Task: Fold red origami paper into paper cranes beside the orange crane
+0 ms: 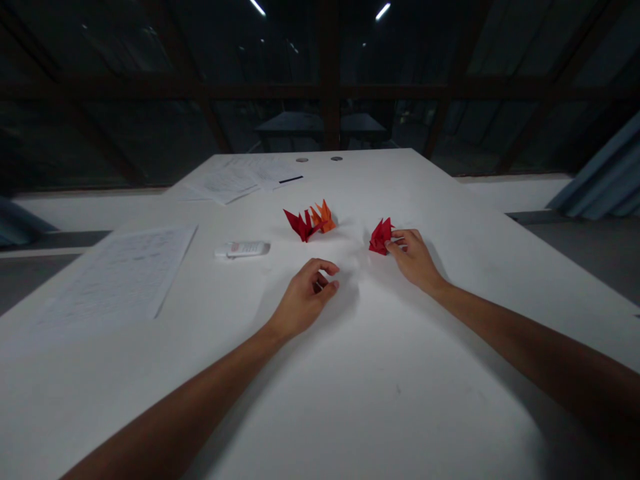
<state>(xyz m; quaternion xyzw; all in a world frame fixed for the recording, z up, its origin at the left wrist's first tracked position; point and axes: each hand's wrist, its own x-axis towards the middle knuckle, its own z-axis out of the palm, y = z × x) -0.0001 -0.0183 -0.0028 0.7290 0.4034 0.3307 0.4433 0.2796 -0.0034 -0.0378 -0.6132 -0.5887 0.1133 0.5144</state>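
Note:
Between the thumb and fingers of my right hand [413,259] is a red folded-paper piece [381,237], pinched at its right side, at or just above the white table. My left hand [306,295] is over the middle of the table with its fingers curled and a gap between thumb and index finger; nothing is in it. Beyond it, a dark red paper crane [303,225] and an orange paper crane [324,217] stand close together, the red one partly in front of the orange.
A white tube-like item [243,249] lies left of the cranes. Printed sheets [115,280] cover the table's left side, more papers [225,180] lie at the back left beside a dark pen [291,179]. Two small round objects [302,160] [337,159] are near the far edge.

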